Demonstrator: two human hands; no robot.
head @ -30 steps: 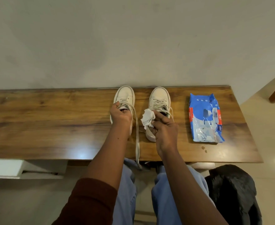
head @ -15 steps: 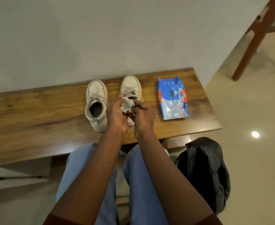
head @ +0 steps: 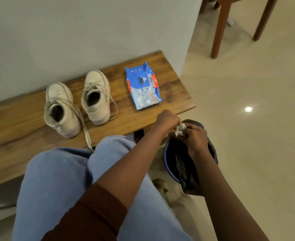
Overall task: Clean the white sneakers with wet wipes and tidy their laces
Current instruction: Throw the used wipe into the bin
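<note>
Hands have left the sneakers (head: 96, 98) and swung rt over the bin (head: 167, 164): L hand (head: 165, 121) and R hand (head: 195, 136) both pinch the balled wipe (head: 180, 129) w/ curled fingers, prob binning it. Sneakers sit side by side on counter (head: 21, 122), laces (head: 84, 122) loose, so tidying is still to do. Pack (head: 142, 87) is blue/red, print unreadable.

glossy wooden bench (head: 143, 117) — matt wall (head: 73, 32)
</note>
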